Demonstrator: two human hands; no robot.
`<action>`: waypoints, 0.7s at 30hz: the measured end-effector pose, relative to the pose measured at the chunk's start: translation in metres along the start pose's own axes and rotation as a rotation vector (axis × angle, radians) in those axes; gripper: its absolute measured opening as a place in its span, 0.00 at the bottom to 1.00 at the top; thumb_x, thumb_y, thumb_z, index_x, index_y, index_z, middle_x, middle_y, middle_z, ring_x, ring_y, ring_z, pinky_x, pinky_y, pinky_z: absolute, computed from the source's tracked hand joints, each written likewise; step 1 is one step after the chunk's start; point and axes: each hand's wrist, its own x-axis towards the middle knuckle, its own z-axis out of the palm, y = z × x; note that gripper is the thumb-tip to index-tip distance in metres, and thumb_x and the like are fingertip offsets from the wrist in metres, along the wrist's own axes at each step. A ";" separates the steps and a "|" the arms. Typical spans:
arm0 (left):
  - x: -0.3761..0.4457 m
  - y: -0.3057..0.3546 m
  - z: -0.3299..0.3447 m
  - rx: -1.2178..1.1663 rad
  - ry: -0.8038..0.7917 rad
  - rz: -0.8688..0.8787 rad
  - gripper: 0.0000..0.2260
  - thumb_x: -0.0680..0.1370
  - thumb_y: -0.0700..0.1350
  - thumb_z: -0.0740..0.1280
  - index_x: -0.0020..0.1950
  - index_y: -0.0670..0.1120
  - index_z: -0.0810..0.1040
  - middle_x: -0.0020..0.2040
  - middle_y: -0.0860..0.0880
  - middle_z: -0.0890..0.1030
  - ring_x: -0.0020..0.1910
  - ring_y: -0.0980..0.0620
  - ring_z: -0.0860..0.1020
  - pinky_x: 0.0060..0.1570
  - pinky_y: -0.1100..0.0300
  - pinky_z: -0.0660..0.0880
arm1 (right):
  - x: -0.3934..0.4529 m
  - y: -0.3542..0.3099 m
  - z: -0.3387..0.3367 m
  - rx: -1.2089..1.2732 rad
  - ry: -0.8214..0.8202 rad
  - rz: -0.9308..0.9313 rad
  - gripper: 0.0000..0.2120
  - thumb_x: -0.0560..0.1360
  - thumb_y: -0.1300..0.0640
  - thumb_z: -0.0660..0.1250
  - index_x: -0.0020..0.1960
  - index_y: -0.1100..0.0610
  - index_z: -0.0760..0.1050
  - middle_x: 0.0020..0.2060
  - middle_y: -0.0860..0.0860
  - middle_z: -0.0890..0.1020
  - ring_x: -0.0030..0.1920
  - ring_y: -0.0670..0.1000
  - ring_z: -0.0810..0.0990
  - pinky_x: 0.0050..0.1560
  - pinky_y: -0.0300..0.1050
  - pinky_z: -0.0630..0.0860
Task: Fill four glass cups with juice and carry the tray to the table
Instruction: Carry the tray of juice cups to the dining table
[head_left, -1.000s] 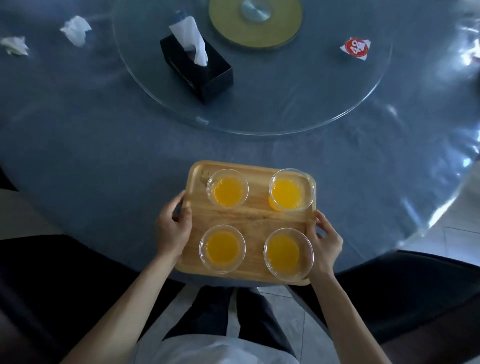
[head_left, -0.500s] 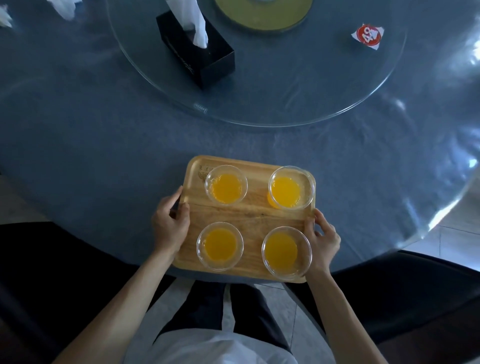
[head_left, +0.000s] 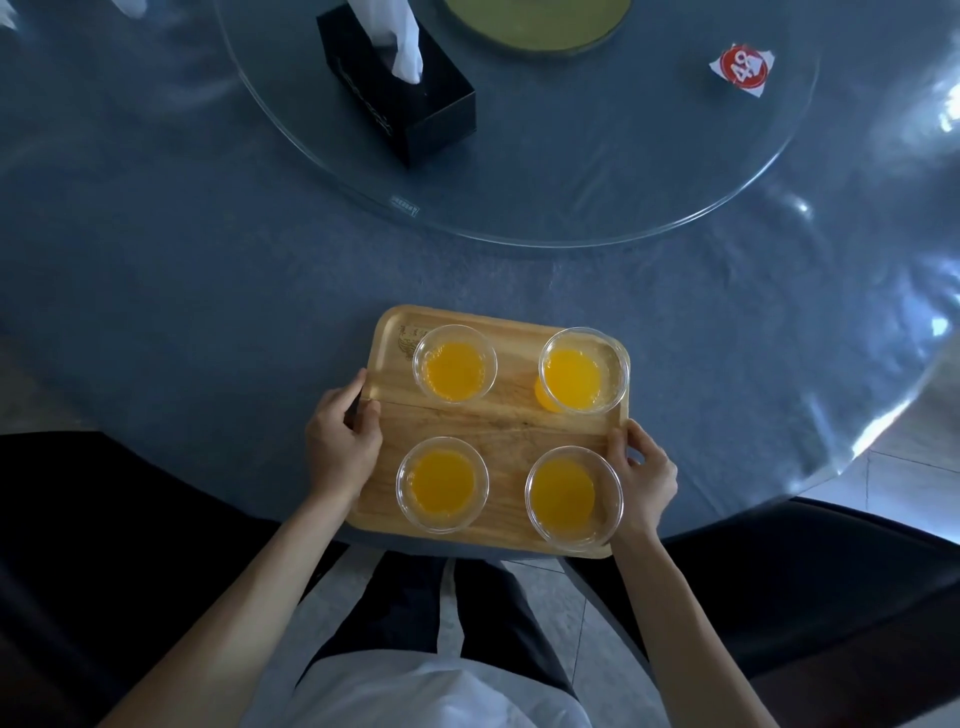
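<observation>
A round dark blue tabletop (head_left: 182, 270) is filling most of the view from above. On its far side a clear glass turntable (head_left: 597, 208) is carrying a black tissue box (head_left: 410, 109) and a small red and white card (head_left: 742, 68).

At the near edge of the tabletop a wooden tray (head_left: 514, 415) is lying, its near end overhanging the edge slightly above the person's legs. Whether it is resting fully on the surface or being held just above it cannot be told.

Four glass cups are standing on the tray in two rows, each holding orange juice: far left (head_left: 454, 370), far right (head_left: 582, 376), near left (head_left: 441, 484) and near right (head_left: 571, 498).

The left hand (head_left: 343, 441) is gripping the tray's left rim, thumb on top and fingers curling round the edge. The right hand (head_left: 644, 480) is gripping the right rim the same way, just beside the near right cup.

The filling appears done, and the carrying seems to be at its last step: setting the tray down. The next move is likely calling for sliding the tray further onto the tabletop, level and slow so no juice is spilling, before both hands are letting go.
</observation>
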 end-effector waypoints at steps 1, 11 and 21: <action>0.000 0.000 -0.001 0.000 -0.004 -0.018 0.19 0.83 0.38 0.68 0.74 0.43 0.78 0.58 0.48 0.80 0.56 0.53 0.77 0.48 0.74 0.70 | -0.002 -0.001 0.000 -0.010 -0.002 0.000 0.16 0.80 0.53 0.69 0.66 0.56 0.81 0.59 0.54 0.84 0.52 0.48 0.80 0.60 0.56 0.80; 0.007 -0.001 -0.011 0.011 -0.067 -0.079 0.19 0.83 0.40 0.71 0.74 0.44 0.78 0.67 0.45 0.83 0.65 0.47 0.80 0.64 0.58 0.73 | -0.005 -0.001 -0.001 -0.007 -0.015 0.015 0.17 0.80 0.58 0.70 0.68 0.61 0.78 0.59 0.56 0.85 0.49 0.49 0.81 0.63 0.58 0.79; 0.007 0.002 -0.009 -0.033 -0.026 -0.156 0.18 0.81 0.38 0.72 0.72 0.41 0.80 0.67 0.43 0.84 0.66 0.45 0.83 0.66 0.58 0.76 | -0.006 -0.003 -0.001 0.010 -0.013 0.039 0.15 0.80 0.60 0.69 0.67 0.60 0.80 0.57 0.53 0.85 0.48 0.47 0.82 0.62 0.51 0.79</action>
